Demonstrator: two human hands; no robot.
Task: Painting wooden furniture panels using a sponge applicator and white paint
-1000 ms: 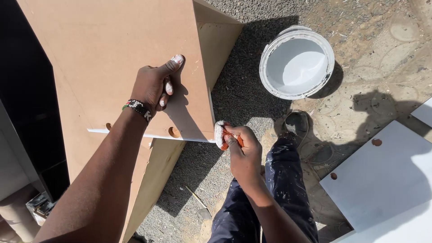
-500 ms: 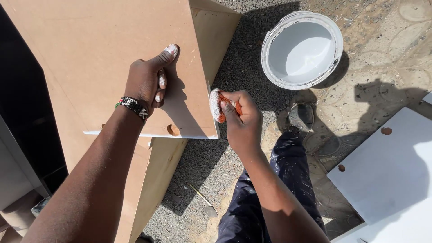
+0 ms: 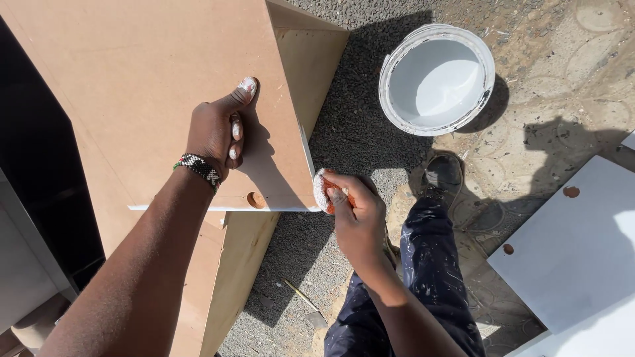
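My left hand presses flat on a brown fibreboard panel, thumb stretched out, nails flecked with white paint, a beaded band on the wrist. The panel has a white-painted edge and round holes near its front. My right hand grips an orange sponge coated in white paint. The sponge touches the panel's right edge near its front corner.
A white bucket of white paint stands on the gravel at upper right. White-painted boards with round holes lie at right. More brown boards sit under the panel. My paint-spattered dark trouser leg and shoe are below.
My right hand moved the sponge up along the panel's right edge, then back down to the front corner. My left hand stayed pressed on the panel.
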